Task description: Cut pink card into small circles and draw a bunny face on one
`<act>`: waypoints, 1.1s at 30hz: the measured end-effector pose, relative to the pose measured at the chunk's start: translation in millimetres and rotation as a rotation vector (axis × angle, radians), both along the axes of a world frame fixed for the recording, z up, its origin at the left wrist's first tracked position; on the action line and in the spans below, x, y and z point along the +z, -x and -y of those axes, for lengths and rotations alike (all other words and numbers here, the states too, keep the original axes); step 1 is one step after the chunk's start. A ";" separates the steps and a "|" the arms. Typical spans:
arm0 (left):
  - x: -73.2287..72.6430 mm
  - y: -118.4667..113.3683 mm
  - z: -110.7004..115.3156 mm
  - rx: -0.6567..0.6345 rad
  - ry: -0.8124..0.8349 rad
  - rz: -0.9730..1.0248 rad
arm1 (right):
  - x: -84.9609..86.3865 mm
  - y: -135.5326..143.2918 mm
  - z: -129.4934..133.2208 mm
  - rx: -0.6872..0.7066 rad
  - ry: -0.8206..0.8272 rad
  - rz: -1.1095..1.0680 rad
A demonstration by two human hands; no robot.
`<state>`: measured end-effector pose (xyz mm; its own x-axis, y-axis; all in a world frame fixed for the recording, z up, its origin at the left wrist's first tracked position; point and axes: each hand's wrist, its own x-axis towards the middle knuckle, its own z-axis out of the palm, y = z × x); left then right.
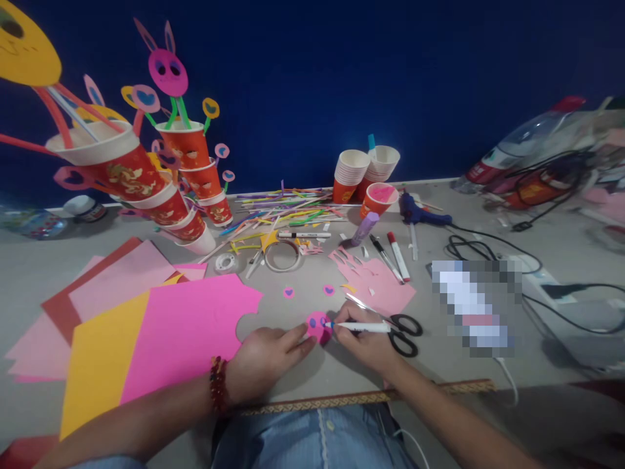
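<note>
A small pink paper circle (319,333) lies on the grey table, with blue spots drawn on it. Fingertips of my left hand (273,355) rest on its left edge, the fingers stretched out. My right hand (364,342) grips a white marker (364,327), whose blue tip touches the circle. Two small pink pieces with blue hearts, one on the left (289,292) and one on the right (329,290), lie just beyond. Black-handled scissors (405,333) sit partly behind my right hand. A big pink sheet (190,326) lies beside my left hand.
Decorated red cup stacks (188,153) stand at the back left, near coloured sticks (283,210). Further right are plain cup stacks (349,170), a purple glue stick (365,228), a blue glue gun (422,212) and black cables (488,246). A yellow sheet (97,358) lies at the left.
</note>
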<state>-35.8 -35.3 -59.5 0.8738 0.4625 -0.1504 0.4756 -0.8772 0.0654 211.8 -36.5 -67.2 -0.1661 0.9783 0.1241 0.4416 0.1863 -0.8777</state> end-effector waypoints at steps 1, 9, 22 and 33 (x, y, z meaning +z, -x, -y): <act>-0.3 -0.1 -0.1 -0.001 0.001 0.003 | -0.2 0.1 0.1 -0.004 0.001 0.002; 0.5 -0.6 -0.5 -0.006 -0.014 0.006 | -0.1 0.0 -1.0 0.000 -0.021 0.015; -3.2 0.5 0.2 0.006 0.000 0.017 | 0.1 -0.4 -0.8 -0.006 -0.017 0.008; -2.5 0.6 -0.3 -0.003 0.011 0.019 | 1.5 0.2 0.4 -0.013 0.001 0.011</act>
<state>-36.4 -35.0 -61.9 0.8777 0.4586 -0.1388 0.4718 -0.8777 0.0835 211.6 -36.9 -65.7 -0.1551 0.9804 0.1213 0.4531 0.1798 -0.8731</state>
